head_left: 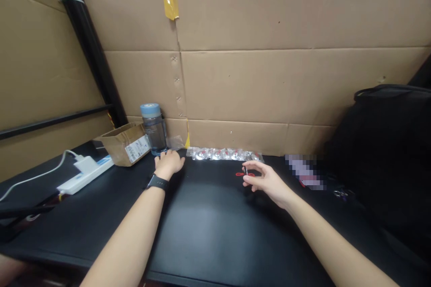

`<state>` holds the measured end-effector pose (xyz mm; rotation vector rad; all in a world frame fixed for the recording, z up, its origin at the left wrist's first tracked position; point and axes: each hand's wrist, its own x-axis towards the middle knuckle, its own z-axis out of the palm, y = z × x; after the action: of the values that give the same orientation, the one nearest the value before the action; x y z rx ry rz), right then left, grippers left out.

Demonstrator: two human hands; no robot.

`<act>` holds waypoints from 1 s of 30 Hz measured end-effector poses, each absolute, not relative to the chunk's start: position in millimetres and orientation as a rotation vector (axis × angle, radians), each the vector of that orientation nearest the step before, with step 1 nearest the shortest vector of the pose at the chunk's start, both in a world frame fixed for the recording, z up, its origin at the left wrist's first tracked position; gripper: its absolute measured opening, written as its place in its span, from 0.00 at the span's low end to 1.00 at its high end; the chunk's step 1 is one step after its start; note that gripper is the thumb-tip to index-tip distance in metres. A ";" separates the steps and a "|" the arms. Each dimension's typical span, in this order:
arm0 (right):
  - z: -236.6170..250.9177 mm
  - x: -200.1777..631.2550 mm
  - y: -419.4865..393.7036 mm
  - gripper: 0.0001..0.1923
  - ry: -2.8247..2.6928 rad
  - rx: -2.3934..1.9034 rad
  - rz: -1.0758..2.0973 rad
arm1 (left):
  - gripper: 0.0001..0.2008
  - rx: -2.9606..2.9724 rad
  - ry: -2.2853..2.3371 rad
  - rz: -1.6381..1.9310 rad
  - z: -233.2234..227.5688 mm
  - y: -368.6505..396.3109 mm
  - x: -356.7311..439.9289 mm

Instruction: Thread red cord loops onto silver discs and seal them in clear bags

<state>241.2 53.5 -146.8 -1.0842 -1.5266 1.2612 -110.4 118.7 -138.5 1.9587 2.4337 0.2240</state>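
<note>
My left hand (169, 162) rests palm down on the black table (208, 228), just in front of a grey water bottle with a blue lid (154, 128); a black watch sits on that wrist. My right hand (266, 179) pinches a small dark part with red wire loops (245, 173) between thumb and fingers, just above the tabletop. Behind both hands, a strip of clear plastic bags holding round metal parts with red bits (225, 154) lies along the foot of the cardboard wall.
A cardboard wall (269, 76) closes off the back and left. A small open cardboard box (126, 143) and a white power strip with a plug and cable (85, 172) lie at left. A black bag (387, 152) fills the right side.
</note>
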 end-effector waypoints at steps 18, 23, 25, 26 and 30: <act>-144.8 282.2 75.0 0.29 -1.449 -1.139 1.114 | 0.10 2.696 1.061 0.788 -157.5 48.2 32.4; -144.5 286.5 77.5 0.28 -1.620 -1.184 0.987 | 0.04 2.786 1.071 0.684 -155.3 51.9 26.4; -145.7 285.8 78.2 0.25 -1.725 -1.177 0.909 | 0.03 2.776 1.036 0.650 -155.9 55.1 24.0; -146.6 285.3 78.4 0.24 -1.772 -1.174 0.874 | 0.03 2.772 1.012 0.625 -156.5 56.1 23.2; -147.3 284.0 75.5 0.22 -1.974 -1.199 0.683 | 0.09 2.783 0.915 0.502 -159.2 56.1 20.2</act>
<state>284.0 75.5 -147.3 -1.1992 -1.9742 0.6827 20.2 56.1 -159.2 2.7825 0.9151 0.5019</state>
